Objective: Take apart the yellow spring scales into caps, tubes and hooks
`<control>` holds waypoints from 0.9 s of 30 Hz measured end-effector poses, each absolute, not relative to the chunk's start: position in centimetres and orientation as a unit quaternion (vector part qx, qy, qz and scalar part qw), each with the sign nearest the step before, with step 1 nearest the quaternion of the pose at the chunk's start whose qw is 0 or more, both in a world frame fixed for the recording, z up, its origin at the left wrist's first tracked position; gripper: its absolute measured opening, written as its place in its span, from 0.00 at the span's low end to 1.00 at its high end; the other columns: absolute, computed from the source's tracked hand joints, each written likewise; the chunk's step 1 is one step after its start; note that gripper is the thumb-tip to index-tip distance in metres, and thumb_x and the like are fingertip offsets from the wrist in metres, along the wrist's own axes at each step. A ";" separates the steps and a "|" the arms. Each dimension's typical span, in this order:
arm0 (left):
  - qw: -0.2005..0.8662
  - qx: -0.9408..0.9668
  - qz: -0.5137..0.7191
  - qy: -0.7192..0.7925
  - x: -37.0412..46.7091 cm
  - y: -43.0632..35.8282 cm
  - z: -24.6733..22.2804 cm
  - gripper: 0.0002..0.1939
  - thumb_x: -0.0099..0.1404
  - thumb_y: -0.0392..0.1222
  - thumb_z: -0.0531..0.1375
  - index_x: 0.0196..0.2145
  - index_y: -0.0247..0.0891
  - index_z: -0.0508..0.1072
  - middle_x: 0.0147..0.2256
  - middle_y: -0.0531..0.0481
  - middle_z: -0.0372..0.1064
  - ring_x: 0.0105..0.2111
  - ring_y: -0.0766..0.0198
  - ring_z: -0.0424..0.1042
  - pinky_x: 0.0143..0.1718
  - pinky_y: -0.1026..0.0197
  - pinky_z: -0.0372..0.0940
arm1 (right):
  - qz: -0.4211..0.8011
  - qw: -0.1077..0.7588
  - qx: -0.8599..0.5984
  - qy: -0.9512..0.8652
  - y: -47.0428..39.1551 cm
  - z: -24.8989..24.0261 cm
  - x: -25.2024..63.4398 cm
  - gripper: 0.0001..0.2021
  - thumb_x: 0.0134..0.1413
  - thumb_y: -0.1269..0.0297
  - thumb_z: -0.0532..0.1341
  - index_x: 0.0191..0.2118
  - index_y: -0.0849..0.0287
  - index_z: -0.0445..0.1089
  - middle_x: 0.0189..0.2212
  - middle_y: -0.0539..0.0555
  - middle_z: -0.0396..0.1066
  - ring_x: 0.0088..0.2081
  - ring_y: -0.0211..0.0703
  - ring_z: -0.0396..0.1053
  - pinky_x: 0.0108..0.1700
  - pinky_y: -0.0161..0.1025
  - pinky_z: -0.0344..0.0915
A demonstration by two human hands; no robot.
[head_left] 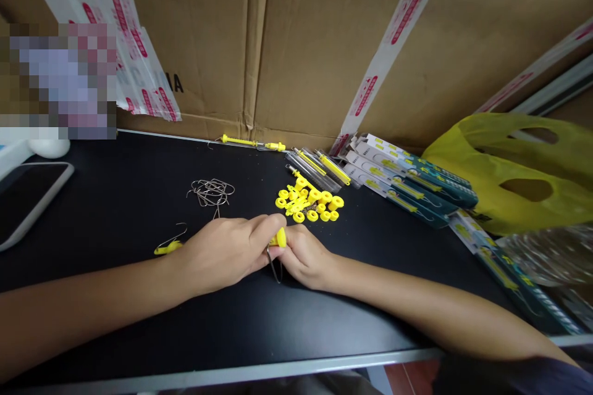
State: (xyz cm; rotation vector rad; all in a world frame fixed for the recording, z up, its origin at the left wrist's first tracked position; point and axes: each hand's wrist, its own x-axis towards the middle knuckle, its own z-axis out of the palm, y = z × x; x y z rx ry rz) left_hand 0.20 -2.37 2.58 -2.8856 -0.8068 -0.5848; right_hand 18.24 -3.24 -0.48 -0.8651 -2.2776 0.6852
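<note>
My left hand [231, 251] is closed on a small yellow plastic part [279, 238] near the middle of the black table. Fingertips of my right hand [309, 257] pinch together at the same part, touching my left fingers. A bent metal wire [274, 265] hangs below the yellow part, its upper end hidden by the fingers. Just beyond my hands lies a pile of yellow rings and spools [312, 202] with small springs among them. Behind my left hand is a tangle of wire hooks [212, 192]. A yellow piece with a hook [169, 248] rests beside my left wrist.
Clear tubes with yellow rods [319, 168] and a long yellow piece [250, 143] lie at the back. Printed packages [407, 179] and a yellow bag [509, 166] stand right. A phone [32, 197] lies left. Cardboard [199, 31] walls the table's back.
</note>
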 end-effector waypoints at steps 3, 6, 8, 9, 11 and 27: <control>0.035 -0.946 -0.187 -0.262 0.3 -2.3 2.6 0.07 0.70 0.43 0.47 0.40 0.38 0.60 0.29 0.54 0.71 0.25 0.65 0.74 0.20 0.67 0.60 | 0.262 0.301 -0.324 -0.858 -3.3 -0.6 18.3 0.15 0.63 0.60 0.45 0.26 0.58 0.53 0.19 0.46 0.55 0.19 0.32 0.52 0.23 0.30 0.51; 0.037 -0.942 -0.191 -0.272 0.3 -2.2 2.7 0.08 0.70 0.44 0.47 0.40 0.37 0.60 0.28 0.54 0.70 0.24 0.64 0.74 0.19 0.67 0.59 | 0.247 0.316 -0.328 -0.855 -3.3 -0.9 18.4 0.14 0.64 0.59 0.44 0.28 0.58 0.54 0.20 0.47 0.56 0.19 0.33 0.53 0.24 0.31 0.52; 0.040 -0.939 -0.193 -0.281 0.3 -2.2 2.7 0.09 0.70 0.45 0.47 0.40 0.37 0.60 0.27 0.53 0.70 0.24 0.63 0.74 0.19 0.67 0.59 | 0.240 0.325 -0.331 -0.853 -3.3 -1.1 18.4 0.13 0.64 0.60 0.44 0.29 0.58 0.55 0.21 0.47 0.57 0.20 0.33 0.53 0.24 0.32 0.52; 0.041 -0.939 -0.190 -0.284 0.3 -2.2 2.6 0.09 0.70 0.45 0.47 0.39 0.37 0.60 0.27 0.53 0.70 0.24 0.63 0.74 0.18 0.67 0.58 | 0.242 0.327 -0.331 -0.851 -3.4 -1.1 18.4 0.12 0.64 0.61 0.44 0.30 0.58 0.55 0.22 0.47 0.57 0.20 0.33 0.53 0.25 0.32 0.53; 0.040 -0.938 -0.184 -0.291 0.2 -2.2 2.6 0.10 0.70 0.46 0.48 0.40 0.37 0.60 0.26 0.53 0.70 0.23 0.63 0.74 0.18 0.67 0.58 | 0.253 0.330 -0.331 -0.847 -3.3 -1.2 18.4 0.11 0.63 0.63 0.45 0.30 0.58 0.55 0.22 0.47 0.58 0.21 0.33 0.54 0.26 0.32 0.54; 0.091 -0.928 -0.230 -0.279 0.2 -2.2 1.8 0.05 0.69 0.37 0.46 0.40 0.37 0.60 0.30 0.53 0.69 0.27 0.65 0.73 0.21 0.67 0.59 | 0.413 0.370 -0.365 -0.748 -3.1 -1.2 17.9 0.17 0.63 0.61 0.48 0.24 0.60 0.57 0.21 0.47 0.57 0.24 0.32 0.54 0.29 0.30 0.54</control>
